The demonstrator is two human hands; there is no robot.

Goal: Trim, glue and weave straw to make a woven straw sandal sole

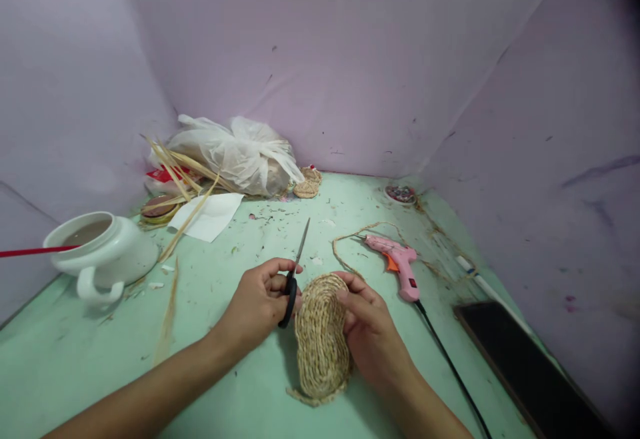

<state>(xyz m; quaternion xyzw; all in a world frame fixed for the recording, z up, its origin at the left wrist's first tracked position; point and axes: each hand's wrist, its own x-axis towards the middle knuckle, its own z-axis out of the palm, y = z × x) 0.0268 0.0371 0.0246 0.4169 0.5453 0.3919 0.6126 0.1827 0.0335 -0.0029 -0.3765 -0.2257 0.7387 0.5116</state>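
My left hand (260, 302) is closed around the black handles of a pair of scissors (296, 272), whose blades point away from me over the green table (75, 359). My right hand (370, 332) grips the right side of an oval woven jute piece (320, 339) that stands tilted on the table between both hands. A loose jute cord (345, 242) runs from the piece's far end toward the back.
A pink glue gun (397, 266) with a black cable lies right of the hands. A dark tablet (530, 366) sits at the right edge. A white pot (105, 252) stands at left, with straw strips, white paper (207, 216) and a plastic bag (235, 152) behind. Purple walls enclose the table.
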